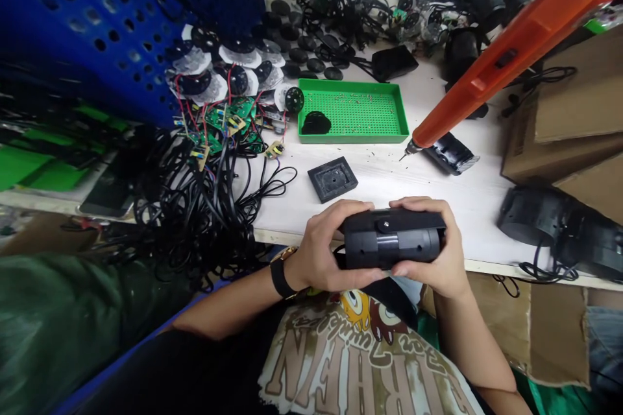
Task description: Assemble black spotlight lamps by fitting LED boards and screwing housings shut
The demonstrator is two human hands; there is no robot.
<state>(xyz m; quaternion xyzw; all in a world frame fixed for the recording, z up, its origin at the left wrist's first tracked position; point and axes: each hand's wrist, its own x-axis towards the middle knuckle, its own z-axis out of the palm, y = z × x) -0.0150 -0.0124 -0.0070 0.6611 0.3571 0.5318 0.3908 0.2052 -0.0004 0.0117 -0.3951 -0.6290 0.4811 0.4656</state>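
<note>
Left hand and right hand both grip a black cylindrical plastic housing, fingers wrapped over the top and thumbs underneath, holding it level just off the front edge of the white workbench. A black wristwatch sits on the left wrist. Ahead of the hands lies a square black plastic plate, well short of a green perforated tray that has a round black part inside. To the right, an orange electric screwdriver angles down, tip just beside a black housing piece; what supports it can't be made out. Left of the tray are green circuit boards with red and black wires, next to a heap of black cables and a blue perforated panel. Cardboard boxes stand at the right, seemingly stacked, though the edge of the view is poor.
</note>
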